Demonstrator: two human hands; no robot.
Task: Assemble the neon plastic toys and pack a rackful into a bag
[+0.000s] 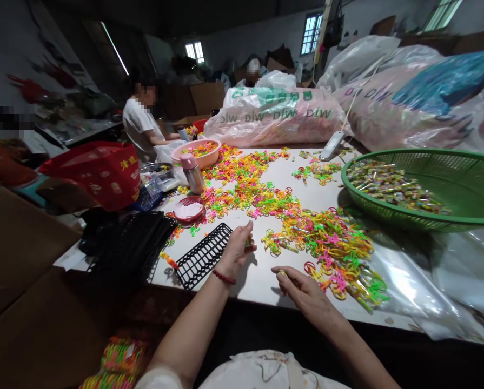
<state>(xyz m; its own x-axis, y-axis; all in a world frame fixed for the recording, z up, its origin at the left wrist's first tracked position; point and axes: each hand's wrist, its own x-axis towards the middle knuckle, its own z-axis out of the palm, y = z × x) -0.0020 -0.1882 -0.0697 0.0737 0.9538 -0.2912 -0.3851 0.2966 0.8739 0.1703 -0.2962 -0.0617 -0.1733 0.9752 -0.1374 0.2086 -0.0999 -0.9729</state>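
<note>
My left hand [237, 249], with a red bead bracelet at its wrist, is closed over the white table, its fingers curled around a small greenish plastic piece [248, 241]. Beside it lies a black plastic grid rack [204, 256], partly behind that hand. To the right, my right hand [304, 290] has thumb and index finger pinched together; a tiny pale yellow bit shows there, too small to name. Just beyond both hands spreads a heap of small bright plastic pieces [326, 237] in yellow, green, pink and orange, some with wheel-like rings.
A green basket [424, 216] of wrapped items stands right, near clear plastic sheeting [408, 275]. Black racks [130, 248] are stacked left, below a red bag [98, 175]. A flask [192, 175], red dish [190, 216] and pink basin [199, 159] stand farther back. Another person [142, 121] sits beyond.
</note>
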